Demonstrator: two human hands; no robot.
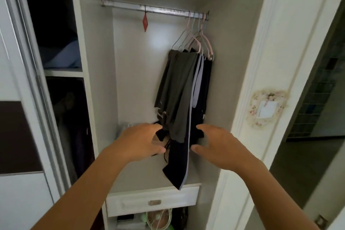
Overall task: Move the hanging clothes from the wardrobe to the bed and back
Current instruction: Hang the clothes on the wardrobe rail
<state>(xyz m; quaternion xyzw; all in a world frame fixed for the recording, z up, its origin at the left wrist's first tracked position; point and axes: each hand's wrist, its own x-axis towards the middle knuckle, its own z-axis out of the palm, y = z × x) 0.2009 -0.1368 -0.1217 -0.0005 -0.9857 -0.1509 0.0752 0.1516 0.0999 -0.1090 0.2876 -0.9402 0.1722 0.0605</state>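
Note:
Several garments hang on pink and grey hangers (197, 41) bunched at the right end of the wardrobe's metal rail (155, 8). An olive-grey pair of trousers (176, 87) is in front, with dark navy clothes (179, 162) and a pale lilac piece behind it. My left hand (140, 141) is at the left of the garments' lower part, fingers spread. My right hand (222, 144) is at their right, fingers also apart. Neither hand is closed on the cloth. The bed is out of view.
A red tag (145, 22) hangs from the rail's middle. Below the hanging space is a white drawer (153, 200), with a small fan (158, 219) under it. Shelves with folded cloth sit at left behind a sliding door (22, 99). A doorway opens at right.

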